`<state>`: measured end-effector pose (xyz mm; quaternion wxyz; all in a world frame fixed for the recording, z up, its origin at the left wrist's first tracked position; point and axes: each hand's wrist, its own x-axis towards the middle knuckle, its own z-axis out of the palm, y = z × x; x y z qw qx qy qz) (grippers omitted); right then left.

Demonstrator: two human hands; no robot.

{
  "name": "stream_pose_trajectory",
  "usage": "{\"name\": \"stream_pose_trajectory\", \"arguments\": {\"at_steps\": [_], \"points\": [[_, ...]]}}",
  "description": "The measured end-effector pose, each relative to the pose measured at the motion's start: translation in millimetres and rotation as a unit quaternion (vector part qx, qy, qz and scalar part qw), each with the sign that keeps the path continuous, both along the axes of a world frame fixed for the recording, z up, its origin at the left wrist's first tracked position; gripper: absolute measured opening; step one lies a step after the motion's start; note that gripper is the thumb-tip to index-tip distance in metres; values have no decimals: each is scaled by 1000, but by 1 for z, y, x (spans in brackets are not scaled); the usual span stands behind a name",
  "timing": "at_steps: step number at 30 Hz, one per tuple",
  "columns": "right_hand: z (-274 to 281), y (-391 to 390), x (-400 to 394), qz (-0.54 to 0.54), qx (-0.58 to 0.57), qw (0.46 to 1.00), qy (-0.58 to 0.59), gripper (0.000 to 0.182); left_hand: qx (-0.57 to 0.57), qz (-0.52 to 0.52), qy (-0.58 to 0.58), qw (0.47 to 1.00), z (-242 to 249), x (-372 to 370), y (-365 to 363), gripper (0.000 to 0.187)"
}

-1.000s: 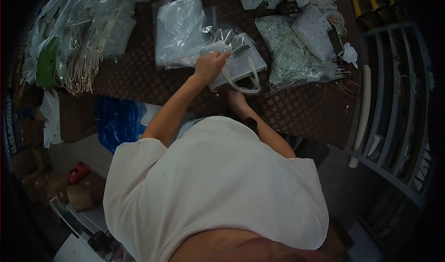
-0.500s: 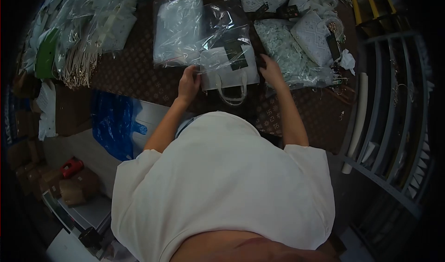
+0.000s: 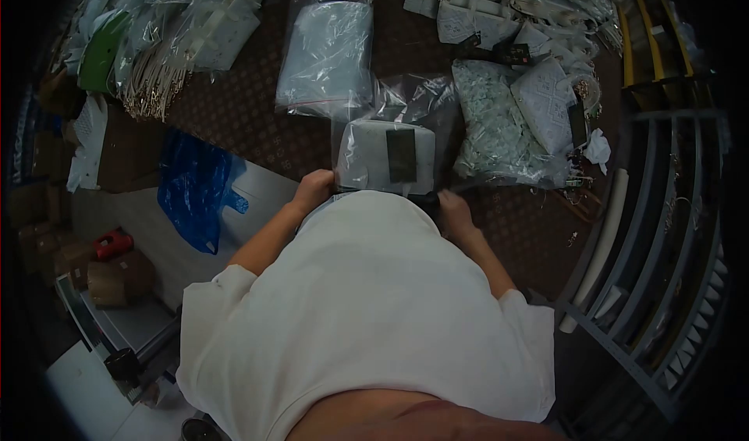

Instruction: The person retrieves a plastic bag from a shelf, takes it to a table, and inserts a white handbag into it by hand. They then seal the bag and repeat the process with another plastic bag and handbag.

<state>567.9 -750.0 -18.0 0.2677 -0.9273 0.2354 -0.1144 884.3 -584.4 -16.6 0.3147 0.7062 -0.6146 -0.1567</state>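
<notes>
A white handbag with a dark tag sits inside a clear plastic bag on the brown patterned table, close to my chest. My left hand grips the bag's lower left corner. At the lower right corner, my right hand holds the same bag. The bottom of the handbag is hidden behind my shirt.
A packed white bag in plastic lies just beyond. More white and patterned handbags pile up at the right, with bagged goods and chains at the left. A blue plastic bag hangs off the table edge. A grey metal rack stands at the right.
The handbag in its plastic bag has been pulled toward my body. Both hands slid down from its sides to its near corners.
</notes>
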Motion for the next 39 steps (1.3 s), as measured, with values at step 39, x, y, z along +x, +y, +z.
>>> {"name": "stream_pose_trajectory", "arguments": {"at_steps": [39], "points": [[176,-32,18,-101,45,964,-243,6,129,14,-46,990,247,43,-62,32]]}}
